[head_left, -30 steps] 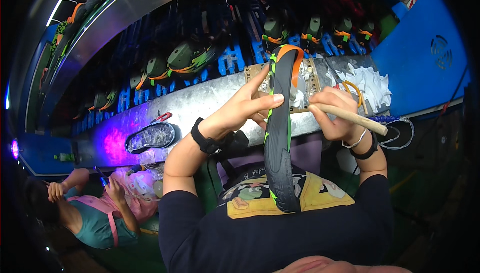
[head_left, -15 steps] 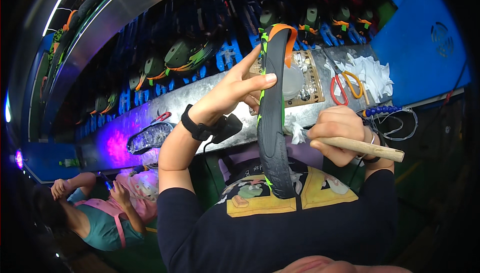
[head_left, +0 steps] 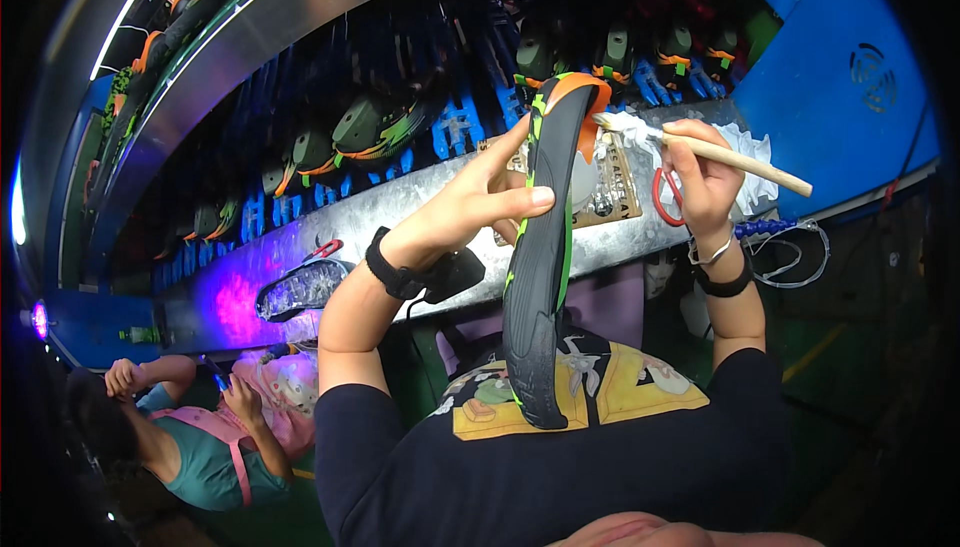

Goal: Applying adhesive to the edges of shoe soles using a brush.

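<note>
My left hand (head_left: 470,197) is closed round the middle of a long black shoe sole (head_left: 535,317) with green edges. The sole stands on edge in front of my shirt, and an orange flap (head_left: 592,97) curls over its far end. A brush with a pale wooden handle (head_left: 770,170) is pinched in my right hand (head_left: 706,179). Its tip, wrapped in or coated with something white, is at the orange flap; whether they touch I cannot tell.
On the metal bench (head_left: 420,172) lie a printed cardboard sheet (head_left: 622,192), red-handled scissors (head_left: 664,197), white scraps (head_left: 755,144) and a plastic-covered dark sole (head_left: 300,289). Shoes (head_left: 360,127) on blue holders line the machine behind. A co-worker (head_left: 200,447) is at the left.
My right hand has carried the brush away from my body, up to the sole's orange end. The sole has tilted, its near end shifting left and toward me.
</note>
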Tool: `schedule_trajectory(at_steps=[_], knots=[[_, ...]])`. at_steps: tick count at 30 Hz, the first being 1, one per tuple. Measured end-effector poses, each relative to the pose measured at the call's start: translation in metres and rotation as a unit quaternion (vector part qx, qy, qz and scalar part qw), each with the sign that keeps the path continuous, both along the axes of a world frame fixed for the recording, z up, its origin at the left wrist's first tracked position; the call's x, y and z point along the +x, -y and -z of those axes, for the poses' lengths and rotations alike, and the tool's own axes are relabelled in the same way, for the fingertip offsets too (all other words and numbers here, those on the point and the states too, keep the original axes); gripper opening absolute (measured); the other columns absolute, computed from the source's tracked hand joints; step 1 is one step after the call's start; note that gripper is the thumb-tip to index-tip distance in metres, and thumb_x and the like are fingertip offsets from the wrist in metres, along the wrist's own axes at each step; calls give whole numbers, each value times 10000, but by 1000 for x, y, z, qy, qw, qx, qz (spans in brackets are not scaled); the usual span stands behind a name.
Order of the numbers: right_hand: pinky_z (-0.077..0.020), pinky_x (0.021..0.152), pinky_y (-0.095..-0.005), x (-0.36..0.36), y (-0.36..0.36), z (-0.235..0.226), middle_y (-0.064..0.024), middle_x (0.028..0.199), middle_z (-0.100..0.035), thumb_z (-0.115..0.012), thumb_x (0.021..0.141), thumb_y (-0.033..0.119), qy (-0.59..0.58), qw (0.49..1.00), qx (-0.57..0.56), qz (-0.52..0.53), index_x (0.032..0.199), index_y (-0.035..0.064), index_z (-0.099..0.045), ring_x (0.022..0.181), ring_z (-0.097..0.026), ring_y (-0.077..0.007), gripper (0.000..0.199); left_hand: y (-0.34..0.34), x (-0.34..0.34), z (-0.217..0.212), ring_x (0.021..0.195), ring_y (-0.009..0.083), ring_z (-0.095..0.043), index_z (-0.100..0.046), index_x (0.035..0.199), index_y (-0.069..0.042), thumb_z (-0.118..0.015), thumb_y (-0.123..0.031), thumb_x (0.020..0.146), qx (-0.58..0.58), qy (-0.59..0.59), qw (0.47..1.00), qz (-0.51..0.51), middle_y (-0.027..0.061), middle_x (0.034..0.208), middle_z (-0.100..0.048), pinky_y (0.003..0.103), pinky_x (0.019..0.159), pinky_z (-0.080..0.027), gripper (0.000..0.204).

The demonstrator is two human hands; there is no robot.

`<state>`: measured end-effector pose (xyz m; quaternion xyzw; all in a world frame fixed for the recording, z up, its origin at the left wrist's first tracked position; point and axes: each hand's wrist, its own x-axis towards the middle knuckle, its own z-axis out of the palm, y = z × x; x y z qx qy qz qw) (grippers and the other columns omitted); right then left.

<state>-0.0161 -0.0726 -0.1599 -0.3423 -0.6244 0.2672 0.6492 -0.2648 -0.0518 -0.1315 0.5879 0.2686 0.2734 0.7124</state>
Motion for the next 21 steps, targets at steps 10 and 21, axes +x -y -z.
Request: schedule_trajectory(at_steps=[10,21], knots=[[-372,504,-185,-3,23,7,-50,707,-515,-525,802,32,-115,989,-43,-84,906,-34,-544,572,-462,-75,125,-3,-3,-11,707,173,-581,-7,1336,9,-635,-311,716,32,-67,996,-44,163,851,-576,243,544,-466,938],[-371,502,-204,46,64,26,-40,625,-476,-490,818,66,-180,981,-19,63,912,-27,-515,538,-435,-83,135,-50,-38,-162,736,157,-572,-480,951,-4,-608,-148,728,371,143,847,-355,80,856,-547,293,648,-511,294]])
